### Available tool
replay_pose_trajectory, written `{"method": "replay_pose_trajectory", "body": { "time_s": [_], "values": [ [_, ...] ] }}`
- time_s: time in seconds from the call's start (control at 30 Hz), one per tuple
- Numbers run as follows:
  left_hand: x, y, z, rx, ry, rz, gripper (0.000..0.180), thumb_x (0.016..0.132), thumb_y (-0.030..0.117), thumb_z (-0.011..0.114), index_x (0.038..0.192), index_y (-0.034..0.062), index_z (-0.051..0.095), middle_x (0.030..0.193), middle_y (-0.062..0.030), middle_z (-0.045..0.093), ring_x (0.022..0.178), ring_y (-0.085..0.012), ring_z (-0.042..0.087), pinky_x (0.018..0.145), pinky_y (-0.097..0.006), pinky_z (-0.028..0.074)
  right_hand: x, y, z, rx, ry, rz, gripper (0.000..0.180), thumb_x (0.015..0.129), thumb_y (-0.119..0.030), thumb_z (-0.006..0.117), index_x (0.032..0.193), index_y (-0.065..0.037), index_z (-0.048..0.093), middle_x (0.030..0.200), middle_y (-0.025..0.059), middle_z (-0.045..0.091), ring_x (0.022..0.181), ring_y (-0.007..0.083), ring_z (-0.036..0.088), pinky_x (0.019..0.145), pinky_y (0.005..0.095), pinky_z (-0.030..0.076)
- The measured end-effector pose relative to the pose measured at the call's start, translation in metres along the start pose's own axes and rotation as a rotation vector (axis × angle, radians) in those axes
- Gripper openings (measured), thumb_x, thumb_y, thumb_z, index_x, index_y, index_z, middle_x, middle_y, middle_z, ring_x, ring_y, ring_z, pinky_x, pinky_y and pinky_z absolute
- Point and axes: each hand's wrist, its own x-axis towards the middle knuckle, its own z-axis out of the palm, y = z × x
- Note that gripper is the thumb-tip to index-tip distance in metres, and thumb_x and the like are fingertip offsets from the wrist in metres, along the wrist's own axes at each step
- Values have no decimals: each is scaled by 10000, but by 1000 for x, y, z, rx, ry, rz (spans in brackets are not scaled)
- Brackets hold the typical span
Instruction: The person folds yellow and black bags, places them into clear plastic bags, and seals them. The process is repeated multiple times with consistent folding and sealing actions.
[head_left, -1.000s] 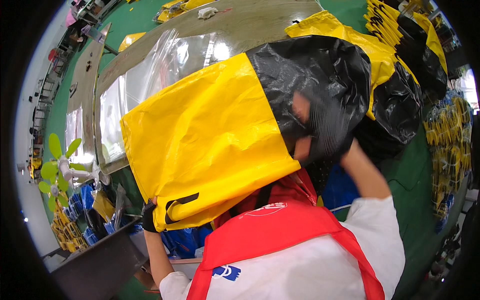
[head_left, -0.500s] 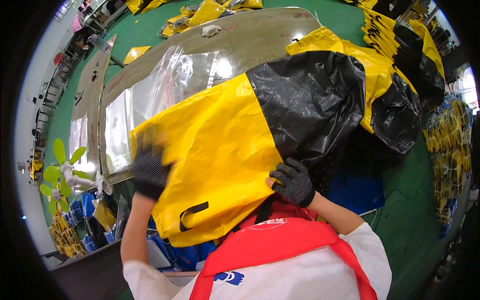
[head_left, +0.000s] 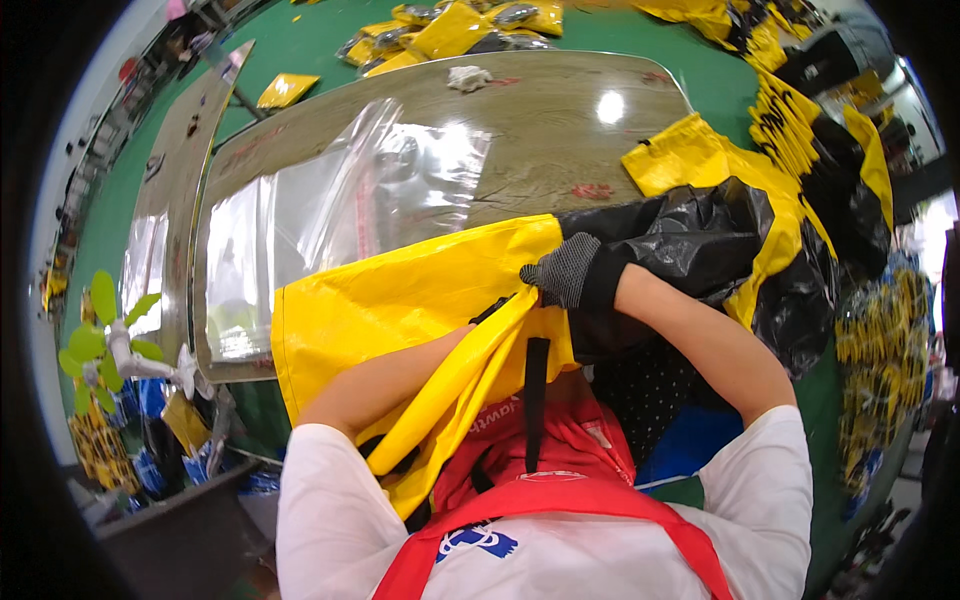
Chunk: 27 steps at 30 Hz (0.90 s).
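Lying across the near edge of the table [head_left: 560,125], a yellow-and-black bag [head_left: 400,290] has its yellow half at the person's left and its creased black half at the right. The right hand [head_left: 565,272], in a dark dotted glove, pinches a gathered fold of the yellow material near the seam between the colours. The left forearm runs behind another yellow fold; the left hand is largely hidden there, so I cannot tell whether it grips anything. Under the folds hangs a black strap [head_left: 536,390], over a red apron [head_left: 590,505] bearing white lettering; the white shirt [head_left: 345,500] carries a blue printed emblem. Beyond the bag, clear plastic bags [head_left: 310,225] lie flat and overlapping, near red printed marks on the tabletop. At the right, a second yellow-and-black bag [head_left: 690,155] meets the black half, with a stack of folded bags [head_left: 785,125] past it. A crumpled white cloth [head_left: 468,77] sits by the far edge; on the green floor beyond, clear-wrapped packages [head_left: 450,32] contain yellow and dark folded material.
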Motion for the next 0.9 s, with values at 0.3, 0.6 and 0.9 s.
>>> {"method": "replay_pose_trajectory", "body": {
  "time_s": [0.3, 0.6, 0.9],
  "values": [
    [-314, -3, -70, 82, -27, -762, 547, 833, 466, 560, 1179, 43, 546, 1174, -142, 549, 1087, -322, 507, 972, -457, 359, 42, 71, 32, 441, 97, 33, 459, 804, -472, 578, 993, -63, 663, 934, 163, 652, 882, 318, 616, 798, 358, 472],
    [-335, 51, 0, -538, 1172, -1451, 421, 830, 380, 633, 995, -7, 623, 959, -124, 635, 882, -256, 584, 820, -343, 443, 39, 28, 28, 184, 126, 347, 456, 827, -501, 505, 982, -104, 666, 960, 120, 659, 911, 283, 619, 799, 377, 481],
    [-289, 16, -22, -56, 1241, -1275, 541, 853, 262, 576, 1302, 10, 409, 1315, -236, 403, 1255, -359, 348, 1022, -411, 307, 39, 34, 56, 218, 390, 332, 498, 852, -536, 434, 876, -87, 648, 799, 136, 651, 747, 296, 637, 651, 410, 484]
  ]
}}
